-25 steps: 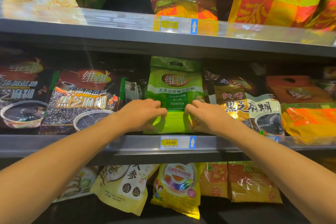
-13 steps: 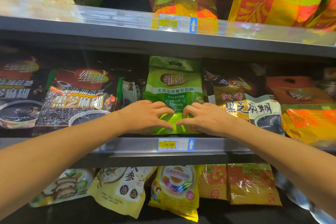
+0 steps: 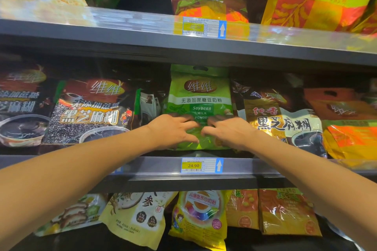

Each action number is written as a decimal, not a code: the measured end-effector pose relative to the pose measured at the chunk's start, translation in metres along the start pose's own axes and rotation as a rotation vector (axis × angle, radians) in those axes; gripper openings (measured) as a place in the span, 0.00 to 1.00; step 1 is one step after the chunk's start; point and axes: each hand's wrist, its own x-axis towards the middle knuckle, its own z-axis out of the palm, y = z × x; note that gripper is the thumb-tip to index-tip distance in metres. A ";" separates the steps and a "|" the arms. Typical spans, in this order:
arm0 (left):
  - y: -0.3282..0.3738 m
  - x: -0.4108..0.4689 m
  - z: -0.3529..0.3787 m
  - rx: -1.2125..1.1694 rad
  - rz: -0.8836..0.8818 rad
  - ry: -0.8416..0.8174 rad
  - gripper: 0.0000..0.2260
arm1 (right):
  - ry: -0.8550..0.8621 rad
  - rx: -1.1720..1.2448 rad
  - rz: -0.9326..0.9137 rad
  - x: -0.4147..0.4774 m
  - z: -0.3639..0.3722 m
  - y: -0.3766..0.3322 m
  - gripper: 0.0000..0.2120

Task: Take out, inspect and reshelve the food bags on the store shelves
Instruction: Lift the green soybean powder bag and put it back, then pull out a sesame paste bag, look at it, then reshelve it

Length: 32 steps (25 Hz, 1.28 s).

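- The left hand and right hand meet at the centre of the frame, fingers curled onto the lower front of the green soybean milk powder bag. Their tips are blurred, so I can't tell whether they pinch the film or only press it.
- The bag stands upright on the middle shelf, directly above the yellow price tag, wedged between the black sesame bag on its left and the gold sesame bag on its right.
- Two hands low on the bag probably steady its soft base, so it sits square and label-forward.
- The neighbours lean back; this one faces out, likely for shoppers.
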 end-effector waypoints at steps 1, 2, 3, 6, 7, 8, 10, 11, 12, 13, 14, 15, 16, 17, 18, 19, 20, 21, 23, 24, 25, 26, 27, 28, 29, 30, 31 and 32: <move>0.000 0.001 -0.001 -0.004 0.001 -0.017 0.31 | -0.011 0.018 0.018 0.000 0.001 0.000 0.25; 0.001 0.001 -0.003 -0.012 0.005 -0.027 0.30 | -0.021 0.042 0.030 0.000 0.000 0.000 0.25; 0.001 0.000 -0.004 -0.024 0.010 -0.037 0.30 | -0.036 0.072 0.037 -0.001 -0.001 0.001 0.26; 0.001 -0.003 -0.006 -0.051 0.020 -0.063 0.29 | -0.083 0.168 0.063 -0.008 -0.007 0.000 0.26; 0.001 -0.006 -0.007 -0.070 0.015 -0.065 0.29 | -0.099 0.217 0.079 -0.012 -0.009 0.000 0.24; 0.001 -0.008 -0.008 -0.098 0.002 -0.058 0.29 | -0.116 0.285 0.103 -0.015 -0.011 0.000 0.23; 0.002 -0.013 -0.014 -0.153 -0.051 -0.023 0.30 | -0.123 0.440 0.168 -0.022 -0.017 0.000 0.21; 0.003 -0.016 -0.017 -0.169 -0.087 0.005 0.30 | -0.104 0.502 0.201 -0.027 -0.020 0.000 0.20; 0.003 -0.020 -0.022 -0.186 -0.127 0.041 0.30 | -0.078 0.550 0.227 -0.032 -0.024 -0.001 0.19; 0.004 -0.025 -0.027 -0.208 -0.173 0.080 0.29 | -0.049 0.588 0.249 -0.038 -0.029 -0.003 0.19; 0.004 -0.032 -0.033 -0.230 -0.220 0.119 0.29 | -0.017 0.611 0.266 -0.043 -0.034 -0.005 0.18; 0.004 -0.039 -0.038 -0.246 -0.264 0.149 0.28 | 0.017 0.621 0.282 -0.049 -0.039 -0.008 0.18; 0.004 -0.046 -0.043 -0.256 -0.304 0.175 0.27 | 0.052 0.624 0.297 -0.054 -0.044 -0.011 0.18; 0.004 -0.054 -0.046 -0.259 -0.340 0.200 0.26 | 0.083 0.623 0.313 -0.058 -0.049 -0.015 0.19; 0.004 -0.063 -0.049 -0.260 -0.373 0.221 0.25 | 0.102 0.622 0.331 -0.061 -0.053 -0.018 0.19; 0.006 -0.072 -0.054 -0.260 -0.405 0.231 0.25 | 0.116 0.617 0.346 -0.064 -0.059 -0.021 0.20; 0.009 -0.082 -0.059 -0.256 -0.438 0.237 0.25 | 0.131 0.610 0.358 -0.068 -0.065 -0.025 0.22; 0.013 -0.092 -0.063 -0.247 -0.470 0.237 0.25 | 0.149 0.601 0.370 -0.071 -0.070 -0.030 0.23; 0.022 -0.112 -0.074 -0.241 -0.532 0.232 0.25 | 0.191 0.600 0.391 -0.075 -0.080 -0.040 0.22; 0.025 -0.122 -0.079 -0.243 -0.566 0.224 0.25 | 0.216 0.606 0.397 -0.075 -0.085 -0.045 0.21; 0.027 -0.132 -0.083 -0.251 -0.597 0.208 0.25 | 0.236 0.618 0.404 -0.075 -0.088 -0.051 0.21; 0.030 -0.142 -0.087 -0.267 -0.623 0.192 0.25 | 0.251 0.634 0.408 -0.074 -0.092 -0.057 0.21; 0.033 -0.154 -0.092 -0.282 -0.651 0.175 0.25 | 0.263 0.653 0.403 -0.071 -0.096 -0.063 0.22; 0.035 -0.166 -0.095 -0.294 -0.675 0.165 0.26 | 0.270 0.672 0.394 -0.068 -0.101 -0.070 0.22; 0.036 -0.179 -0.098 -0.311 -0.700 0.154 0.26 | 0.272 0.694 0.387 -0.065 -0.107 -0.077 0.22; 0.036 -0.191 -0.100 -0.324 -0.727 0.140 0.27 | 0.270 0.715 0.382 -0.060 -0.112 -0.085 0.23; 0.034 -0.204 -0.101 -0.332 -0.760 0.118 0.28 | 0.267 0.733 0.376 -0.055 -0.116 -0.092 0.23; 0.032 -0.215 -0.101 -0.343 -0.797 0.095 0.29 | 0.264 0.746 0.371 -0.049 -0.120 -0.100 0.23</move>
